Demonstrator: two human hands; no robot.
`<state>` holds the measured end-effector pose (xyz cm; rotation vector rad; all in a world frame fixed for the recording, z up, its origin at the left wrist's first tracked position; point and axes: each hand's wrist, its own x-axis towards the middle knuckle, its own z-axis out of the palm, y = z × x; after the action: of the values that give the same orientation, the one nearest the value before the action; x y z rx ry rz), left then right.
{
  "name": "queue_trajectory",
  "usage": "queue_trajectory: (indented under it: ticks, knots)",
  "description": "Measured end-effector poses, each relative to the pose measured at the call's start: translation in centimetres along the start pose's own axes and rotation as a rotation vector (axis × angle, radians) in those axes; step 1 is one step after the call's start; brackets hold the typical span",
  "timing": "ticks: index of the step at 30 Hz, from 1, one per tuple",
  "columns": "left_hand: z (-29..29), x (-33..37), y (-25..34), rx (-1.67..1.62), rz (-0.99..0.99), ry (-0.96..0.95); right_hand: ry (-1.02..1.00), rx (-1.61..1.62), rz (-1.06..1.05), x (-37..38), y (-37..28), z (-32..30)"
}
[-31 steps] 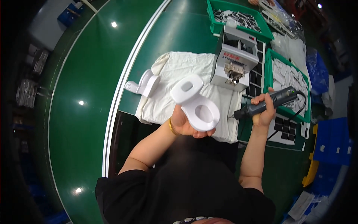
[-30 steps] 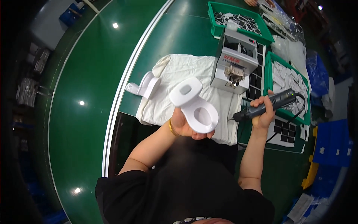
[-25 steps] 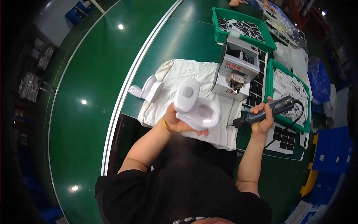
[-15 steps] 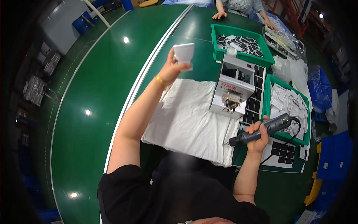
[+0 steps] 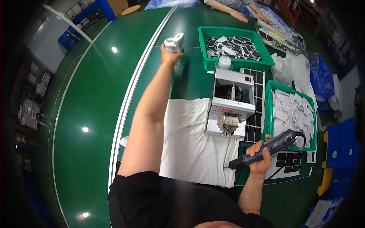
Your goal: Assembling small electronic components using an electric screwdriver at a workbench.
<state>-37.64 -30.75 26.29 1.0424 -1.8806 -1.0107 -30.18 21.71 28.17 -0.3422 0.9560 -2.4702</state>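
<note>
My left hand (image 5: pixel 170 55) reaches far out over the green table, its fingers closed around a white plastic part (image 5: pixel 175 42). The part is somewhat blurred, and my fingers hide its near side. My right hand (image 5: pixel 261 159) is wrapped around a dark grey electric screwdriver (image 5: pixel 275 146), whose thin bit points left, just over the edge of a white cloth (image 5: pixel 194 148). A black cable leaves the tool's back end. Beyond the cloth stands a silver screw feeder (image 5: pixel 231 108), near the screwdriver but not touched by it.
Behind the feeder sits a green bin (image 5: pixel 234 62) of black and white pieces. Another green bin (image 5: pixel 268 114) at the right holds white pieces. A small clear round container (image 5: pixel 224 62) stands between feeder and far bin. Across the table, a person's hands (image 5: pixel 239 16) rest near plastic-wrapped parts.
My left hand has moved farther out and slightly left with the white part, which is turned differently. The view has shifted; my right hand still grips the screwdriver.
</note>
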Motion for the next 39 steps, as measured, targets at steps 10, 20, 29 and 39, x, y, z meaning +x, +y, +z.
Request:
queue_trajectory:
  ticks: [10, 20, 29, 39]
  knots:
    - [-19.3, -11.8, 6.4, 0.537, 0.718, -0.893, -0.172, -0.014, -0.042, 0.5, -0.3, -1.0]
    - [-28.1, -27.2, 6.0, 0.994, 0.730, -0.843, -0.198, -0.056, -0.119, 0.5, -2.5, 3.8]
    - [-21.8, -39.9, 12.2, -0.037, 0.797, -0.996, -0.138, -0.378, -0.592, 5.6, -2.2, 13.8]
    - [-16.7, -45.1, 5.9, -0.176, 0.685, -0.849, -0.557, -0.545, -0.377, 8.3, -2.9, 13.9]
